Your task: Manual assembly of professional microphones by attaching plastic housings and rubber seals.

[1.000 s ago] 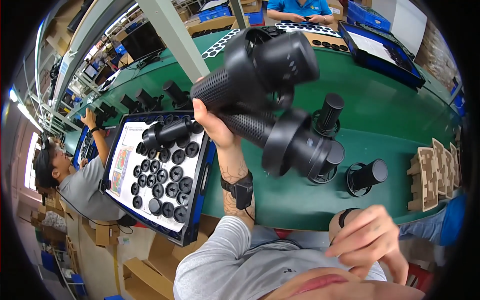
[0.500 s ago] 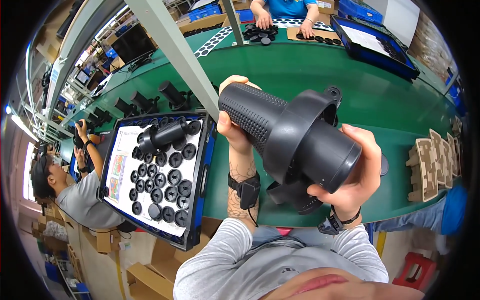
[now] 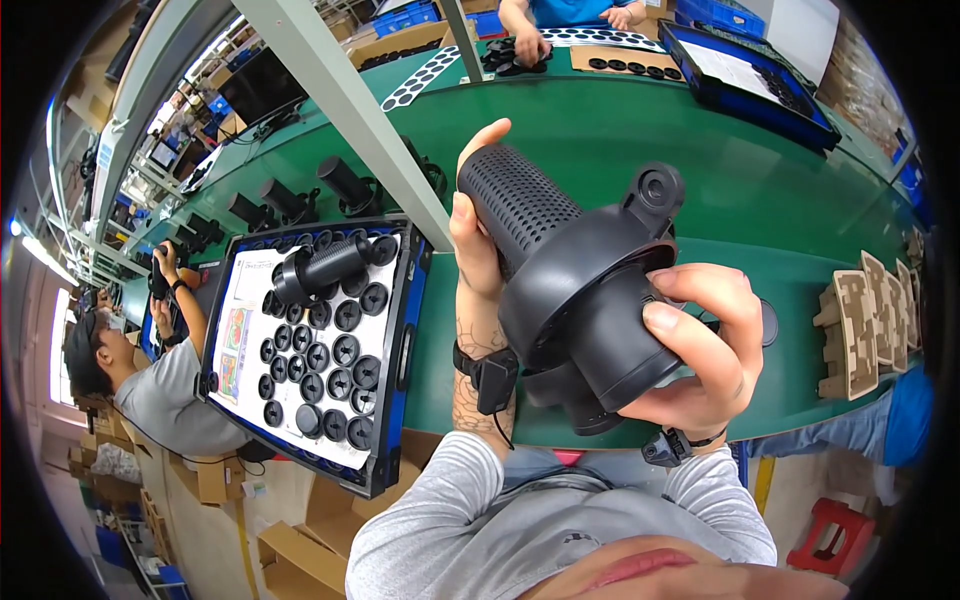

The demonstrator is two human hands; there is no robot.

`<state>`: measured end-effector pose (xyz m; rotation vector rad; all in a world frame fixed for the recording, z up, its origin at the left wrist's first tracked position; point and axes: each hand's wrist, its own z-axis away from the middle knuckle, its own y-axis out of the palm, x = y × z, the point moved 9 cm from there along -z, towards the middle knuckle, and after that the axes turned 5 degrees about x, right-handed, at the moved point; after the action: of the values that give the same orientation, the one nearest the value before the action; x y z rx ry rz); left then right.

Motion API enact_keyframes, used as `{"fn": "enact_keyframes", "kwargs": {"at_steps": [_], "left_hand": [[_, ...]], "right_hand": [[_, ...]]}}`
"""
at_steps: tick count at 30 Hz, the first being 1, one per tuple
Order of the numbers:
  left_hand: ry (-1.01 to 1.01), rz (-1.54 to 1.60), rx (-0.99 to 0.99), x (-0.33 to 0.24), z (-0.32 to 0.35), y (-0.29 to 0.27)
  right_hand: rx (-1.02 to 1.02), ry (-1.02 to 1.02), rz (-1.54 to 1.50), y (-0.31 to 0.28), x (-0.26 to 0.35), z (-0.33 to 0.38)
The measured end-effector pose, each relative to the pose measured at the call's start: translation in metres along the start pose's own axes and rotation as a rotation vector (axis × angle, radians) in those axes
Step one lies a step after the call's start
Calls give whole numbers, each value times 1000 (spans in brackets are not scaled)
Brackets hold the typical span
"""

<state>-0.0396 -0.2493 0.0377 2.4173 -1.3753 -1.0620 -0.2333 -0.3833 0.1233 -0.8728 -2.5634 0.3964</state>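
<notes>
A green bench (image 3: 790, 375) runs across the workroom. Over its near side, the left hand (image 3: 478, 245) curls around the perforated end of a black cylindrical device (image 3: 585, 275), while the right hand (image 3: 715, 345) grips its smooth end with bent fingers. The device tilts between them, perforated end toward the far left. Just left, a blue-walled tray (image 3: 399, 375) holds round black caps (image 3: 345, 350) and a smaller black part (image 3: 330, 268) lying across them. Beyond the tray stand upright black cylinders (image 3: 344, 183). Brown moulded holders (image 3: 850, 340) stand at right; a co-worker in blue (image 3: 572, 12) sits far across.
</notes>
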Motion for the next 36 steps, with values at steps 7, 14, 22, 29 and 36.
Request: {"fn": "enact_keyframes", "kwargs": {"at_steps": [7, 14, 22, 29, 36], "left_hand": [[-171, -158, -15, 7, 1, 7], [-204, -98, 76, 5, 1, 12], [-212, -146, -31, 5, 1, 26], [-240, -128, 73, 8, 3, 29], [24, -1, -7, -6, 6, 19]], "right_hand": [[-12, -129, -38, 1, 2, 0], [42, -110, 2, 3, 12, -1], [35, -217, 32, 0, 15, 0], [50, -371, 19, 2, 23, 7], [-376, -329, -179, -16, 13, 15]]}}
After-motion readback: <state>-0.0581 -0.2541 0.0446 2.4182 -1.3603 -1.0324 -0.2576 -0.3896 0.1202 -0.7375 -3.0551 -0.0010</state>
